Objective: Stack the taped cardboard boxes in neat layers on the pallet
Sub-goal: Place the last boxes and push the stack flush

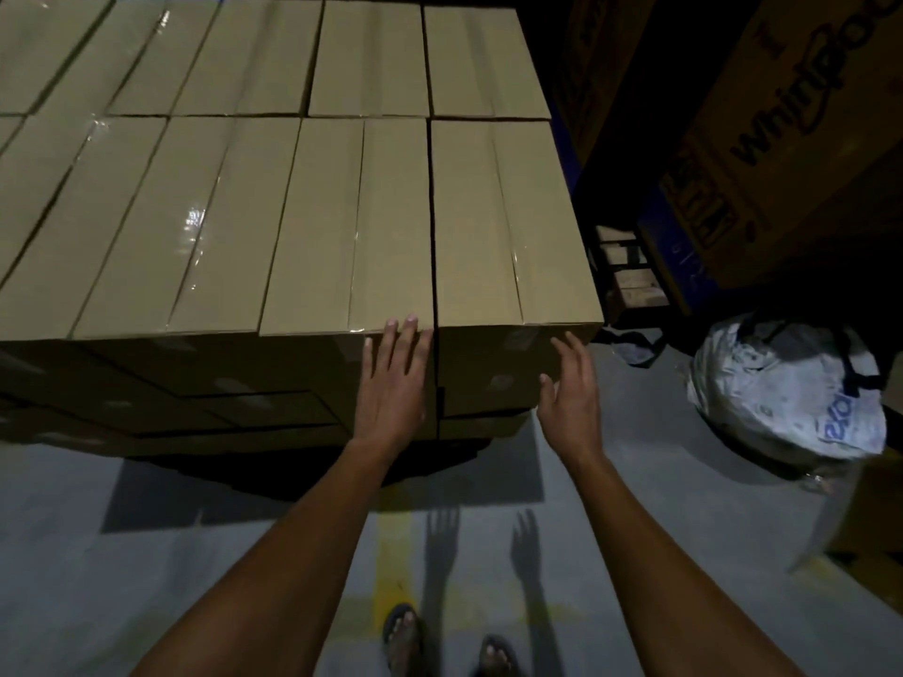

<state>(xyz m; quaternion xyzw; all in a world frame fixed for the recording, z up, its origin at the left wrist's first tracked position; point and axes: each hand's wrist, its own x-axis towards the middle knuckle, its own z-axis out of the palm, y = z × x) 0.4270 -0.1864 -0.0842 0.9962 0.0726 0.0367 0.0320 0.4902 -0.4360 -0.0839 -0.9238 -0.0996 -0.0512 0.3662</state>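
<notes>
Sandalled feet (449, 642) at the bottom, both hands flat: left hand (393, 378) pressing the box front, right hand (571, 383) beside the corner box (513, 222). I'd nudge it flush with its neighbour (352, 227) before adding more

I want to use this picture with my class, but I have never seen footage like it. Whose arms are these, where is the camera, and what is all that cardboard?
There is no machine here. A person wears one wide-angle camera on the head, looking forward and down, so you see their own bare arms and sandalled feet.

In front of them stands a stack of tan cardboard boxes, sealed along the top with clear shiny tape, packed side by side in a flat layer with more boxes beneath.

The left hand lies with straight fingers against the near face of one box. The right hand, fingers loosely spread, is at the near face of the corner box; whether it touches is unclear. Neither hand holds anything.

To the right, on the grey floor, sits a white printed sack.
</notes>
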